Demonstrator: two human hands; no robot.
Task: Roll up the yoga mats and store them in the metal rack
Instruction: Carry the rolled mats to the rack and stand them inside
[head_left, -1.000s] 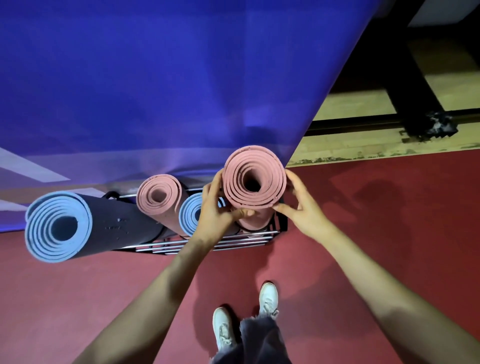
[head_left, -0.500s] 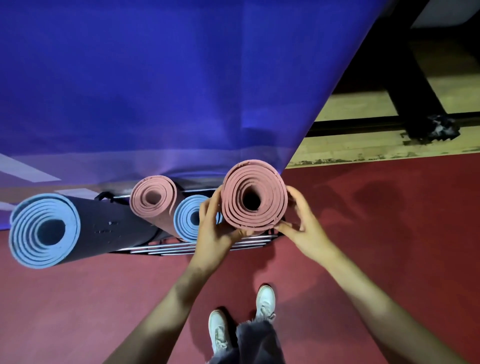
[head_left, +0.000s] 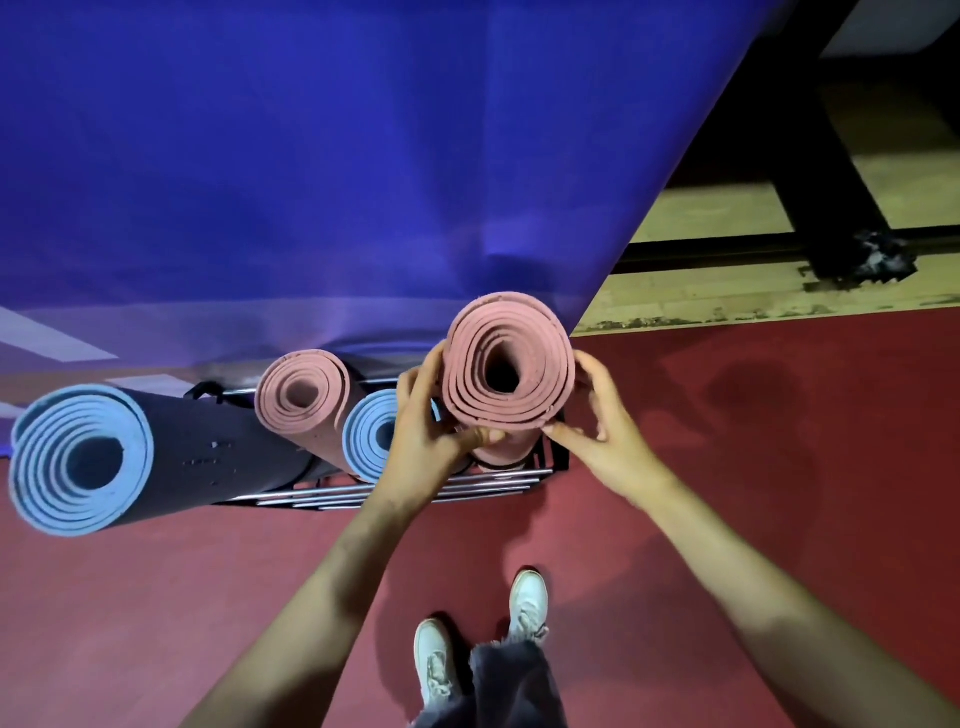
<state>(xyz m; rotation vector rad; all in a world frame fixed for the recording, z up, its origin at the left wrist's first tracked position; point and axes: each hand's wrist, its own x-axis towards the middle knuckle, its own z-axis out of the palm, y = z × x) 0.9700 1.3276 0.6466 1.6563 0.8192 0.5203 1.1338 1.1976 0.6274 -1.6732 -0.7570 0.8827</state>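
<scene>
Rack, right end | we saw the pink mat (head_left: 509, 374) upright in the metal rack (head_left: 415, 493), beside the small blue roll (head_left: 371, 436) | left hand (head_left: 421, 431) and right hand (head_left: 608, 431) clasped its top from either side | likely so the coil would not spring loose.

**One head-worn view, steeply down over the rack**

The single wide-angle camera looks almost straight down from above the metal rack (head_left: 311, 498), which sits just left of centre. It is close: the pink mat (head_left: 524, 332), upright at the rack's right end, shows its rolled end large (nearest the lens). Below the rack in frame are the person's white shoes (head_left: 529, 603). Beyond the rack hangs a blue curtain (head_left: 311, 156), and red floor (head_left: 779, 467) lies to the rack's right.
</scene>
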